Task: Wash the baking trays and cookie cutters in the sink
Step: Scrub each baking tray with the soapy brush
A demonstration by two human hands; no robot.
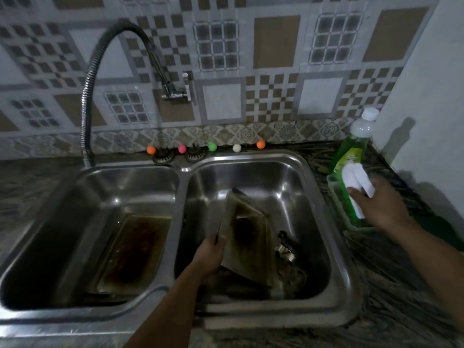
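A flexible coiled faucet hose (86, 101) arcs up from the counter at the back left and curves over to a wall-mounted tap (177, 92) on the patterned tile. Below it sits a double stainless sink (180, 169). In the left basin a stained baking tray (130, 249) lies nearly flat on the bottom, its middle darkened with brown residue. Along the back ledge behind the sink, two round drain strainers (179, 154) rest side by side among a row of small coloured balls (212, 146).

In the right basin the left hand (209, 257) grips the near left edge of a second baking tray (247, 237), fingers curled round the rim, holding it tilted up on its lower edge with the burnt, dark-stained inner face turned toward the right. Just right of that tray, on the basin floor, lie metal cookie cutters (285, 251); their shapes are hard to make out in the dim light.

On the dark counter to the right of the sink stands a green dish soap bottle (351, 151) with a white cap, inside a shallow clear container (334, 194). The right hand (379, 204) reaches over that container and pinches a white sponge (357, 183) between fingers and thumb, just in front of the bottle.
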